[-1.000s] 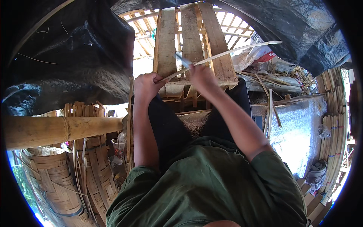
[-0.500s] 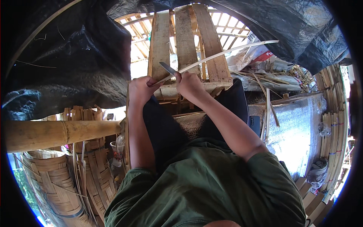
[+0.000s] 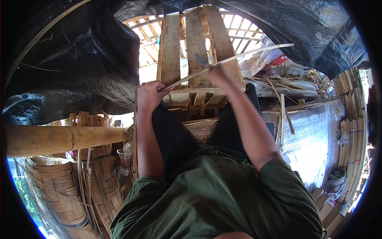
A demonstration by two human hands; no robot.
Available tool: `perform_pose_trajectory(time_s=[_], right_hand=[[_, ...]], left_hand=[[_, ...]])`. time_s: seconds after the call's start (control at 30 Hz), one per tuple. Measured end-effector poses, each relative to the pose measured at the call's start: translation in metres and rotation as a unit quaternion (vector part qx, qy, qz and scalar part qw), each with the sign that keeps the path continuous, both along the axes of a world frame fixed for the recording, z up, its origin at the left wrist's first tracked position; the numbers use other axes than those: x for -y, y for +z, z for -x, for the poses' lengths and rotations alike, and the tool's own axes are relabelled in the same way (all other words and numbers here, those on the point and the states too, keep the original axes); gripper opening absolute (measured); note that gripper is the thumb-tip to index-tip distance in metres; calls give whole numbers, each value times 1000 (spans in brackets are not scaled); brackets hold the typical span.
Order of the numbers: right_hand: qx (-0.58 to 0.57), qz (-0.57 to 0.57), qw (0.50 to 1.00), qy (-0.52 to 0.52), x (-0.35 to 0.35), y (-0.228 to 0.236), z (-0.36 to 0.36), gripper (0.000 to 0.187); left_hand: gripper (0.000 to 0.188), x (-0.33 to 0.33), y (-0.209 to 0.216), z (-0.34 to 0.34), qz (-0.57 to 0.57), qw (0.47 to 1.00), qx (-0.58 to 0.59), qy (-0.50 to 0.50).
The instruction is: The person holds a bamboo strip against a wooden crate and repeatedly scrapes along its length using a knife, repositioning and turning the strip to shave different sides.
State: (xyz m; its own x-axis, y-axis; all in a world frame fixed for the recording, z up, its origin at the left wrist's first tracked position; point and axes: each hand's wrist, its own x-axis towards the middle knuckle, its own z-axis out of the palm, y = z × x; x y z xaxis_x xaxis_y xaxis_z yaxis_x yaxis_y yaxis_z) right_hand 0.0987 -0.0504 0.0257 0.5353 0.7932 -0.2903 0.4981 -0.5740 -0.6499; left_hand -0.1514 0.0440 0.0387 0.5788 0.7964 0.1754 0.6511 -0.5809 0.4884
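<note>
My left hand [image 3: 149,94] is closed round the near end of a long, pale bamboo strip [image 3: 248,52]. The strip slants up to the right, across a slatted wooden bench [image 3: 171,51] in front of my knees. My right hand [image 3: 221,77], smeared by motion, grips a knife [image 3: 201,59] whose blurred blade points up and left. Blade and fist are at the strip's middle. The knife's handle is hidden inside the fist, and I cannot tell whether the edge is biting into the strip.
Black plastic sheeting [image 3: 75,79] hangs at the left and above. A thick bamboo pole [image 3: 67,141] juts in from the left, over woven bamboo baskets [image 3: 51,187]. Loose strips [image 3: 282,119] and a silvery sheet [image 3: 308,139] lie right; bundled slats [image 3: 352,139] stand beyond.
My right hand has slid the knife up and right along the strip, away from my left hand. The left hand keeps its grip, nearly unmoved.
</note>
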Motion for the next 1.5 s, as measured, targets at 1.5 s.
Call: perform_pose_trajectory(time_s=[1.5], right_hand=[[220, -64, 968, -106, 153, -19, -118, 47]], left_hand=[[29, 0, -9, 0, 34, 999, 40, 11]])
